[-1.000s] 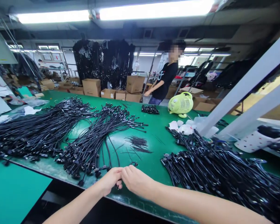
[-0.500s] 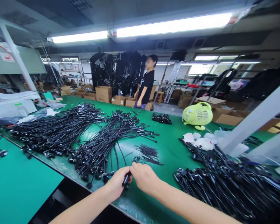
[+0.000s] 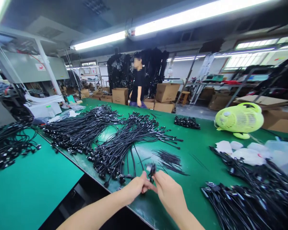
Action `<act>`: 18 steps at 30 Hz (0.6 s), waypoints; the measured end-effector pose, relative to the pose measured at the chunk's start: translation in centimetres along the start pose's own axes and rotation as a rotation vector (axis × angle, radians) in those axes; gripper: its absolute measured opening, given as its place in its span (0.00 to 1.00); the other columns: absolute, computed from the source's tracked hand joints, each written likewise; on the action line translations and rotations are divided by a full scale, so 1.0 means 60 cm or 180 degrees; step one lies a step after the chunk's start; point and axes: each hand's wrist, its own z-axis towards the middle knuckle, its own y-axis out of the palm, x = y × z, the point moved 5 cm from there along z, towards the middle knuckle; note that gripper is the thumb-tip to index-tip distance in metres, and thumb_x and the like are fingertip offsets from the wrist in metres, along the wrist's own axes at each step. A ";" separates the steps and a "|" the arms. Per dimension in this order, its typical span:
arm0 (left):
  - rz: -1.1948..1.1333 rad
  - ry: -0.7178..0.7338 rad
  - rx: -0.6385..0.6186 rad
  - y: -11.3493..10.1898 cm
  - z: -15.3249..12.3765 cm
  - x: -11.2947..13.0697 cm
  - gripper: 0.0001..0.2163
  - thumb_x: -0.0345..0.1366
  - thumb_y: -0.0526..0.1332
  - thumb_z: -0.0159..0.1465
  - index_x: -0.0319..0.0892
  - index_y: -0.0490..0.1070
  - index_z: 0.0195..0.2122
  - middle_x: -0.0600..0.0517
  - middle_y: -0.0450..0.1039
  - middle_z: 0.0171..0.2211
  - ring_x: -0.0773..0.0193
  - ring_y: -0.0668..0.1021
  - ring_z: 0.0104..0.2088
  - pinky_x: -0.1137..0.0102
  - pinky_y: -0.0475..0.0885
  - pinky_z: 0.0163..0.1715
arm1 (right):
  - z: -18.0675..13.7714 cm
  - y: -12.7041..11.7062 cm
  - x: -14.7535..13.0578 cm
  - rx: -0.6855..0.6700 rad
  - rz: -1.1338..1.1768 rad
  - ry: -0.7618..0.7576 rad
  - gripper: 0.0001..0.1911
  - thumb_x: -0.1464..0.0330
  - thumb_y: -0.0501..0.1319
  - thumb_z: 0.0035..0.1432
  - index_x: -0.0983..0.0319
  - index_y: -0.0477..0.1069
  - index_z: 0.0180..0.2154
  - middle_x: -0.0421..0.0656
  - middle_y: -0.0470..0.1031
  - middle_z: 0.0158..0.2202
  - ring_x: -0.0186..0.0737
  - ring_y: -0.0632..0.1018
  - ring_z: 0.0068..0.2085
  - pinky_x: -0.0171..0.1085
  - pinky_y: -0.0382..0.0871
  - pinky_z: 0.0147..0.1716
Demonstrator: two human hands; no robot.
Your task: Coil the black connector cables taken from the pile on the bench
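Observation:
A short black cable [image 3: 151, 171], bunched up with a pale connector end on top, stands between my two hands above the green table. My left hand [image 3: 136, 189] grips its lower part, fingers closed and reaching toward the other hand. Around its right side the fingers of my right hand [image 3: 170, 191] are closed; their tips are partly hidden. Just beyond lies a small pile of thin black ties [image 3: 171, 160]. To the left spreads a heap of black cables [image 3: 124, 140] with plugs toward the table edge.
Another cable heap [image 3: 84, 126] lies farther left, and more cables [image 3: 244, 204] cover the right side. A small row of black bundles [image 3: 187, 122] and a yellow-green fan [image 3: 240, 118] stand at the back. A person [image 3: 137, 83] is beyond the table near cardboard boxes [image 3: 120, 95].
The view has swung left, so the table's contents appear farther right. My hands have shifted their hold, and the cable's connector end now shows above them. The person has moved left.

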 end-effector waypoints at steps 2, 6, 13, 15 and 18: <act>-0.0775 -0.0477 0.0183 -0.006 0.008 -0.010 0.37 0.69 0.45 0.59 0.38 0.74 0.22 0.53 0.59 0.20 0.67 0.63 0.24 0.69 0.60 0.30 | -0.011 0.001 -0.029 -0.0103 -0.0016 -0.0338 0.16 0.72 0.46 0.67 0.60 0.68 0.30 0.42 0.72 0.28 0.36 0.74 0.30 0.32 0.62 0.30; -0.0673 0.0074 0.0074 -0.011 -0.010 0.053 0.29 0.61 0.54 0.61 0.38 0.76 0.23 0.51 0.64 0.25 0.65 0.67 0.30 0.69 0.64 0.35 | -0.021 0.013 -0.032 -0.0595 0.0453 -0.0090 0.17 0.69 0.48 0.67 0.60 0.66 0.26 0.39 0.71 0.25 0.34 0.74 0.27 0.31 0.64 0.27; 0.0441 0.0262 0.0572 0.000 -0.047 0.042 0.20 0.34 0.67 0.54 0.42 0.72 0.49 0.49 0.67 0.43 0.63 0.70 0.42 0.67 0.67 0.47 | -0.011 -0.016 0.016 -0.0224 0.0349 0.0364 0.17 0.62 0.49 0.67 0.58 0.68 0.28 0.40 0.72 0.26 0.36 0.74 0.27 0.32 0.64 0.25; 0.0419 0.0327 0.0337 0.008 -0.042 0.031 0.18 0.38 0.62 0.61 0.42 0.70 0.52 0.45 0.69 0.48 0.58 0.71 0.49 0.63 0.66 0.52 | -0.011 -0.021 0.010 -0.0144 0.0416 0.0206 0.15 0.62 0.51 0.67 0.57 0.70 0.30 0.41 0.74 0.29 0.37 0.76 0.30 0.33 0.66 0.28; 0.0516 0.0581 0.0063 0.013 -0.037 0.036 0.18 0.46 0.55 0.66 0.41 0.73 0.52 0.44 0.72 0.51 0.55 0.71 0.54 0.60 0.62 0.58 | -0.010 -0.022 -0.003 -0.0185 0.0947 0.0337 0.15 0.61 0.52 0.65 0.57 0.70 0.29 0.41 0.74 0.28 0.37 0.75 0.29 0.34 0.67 0.28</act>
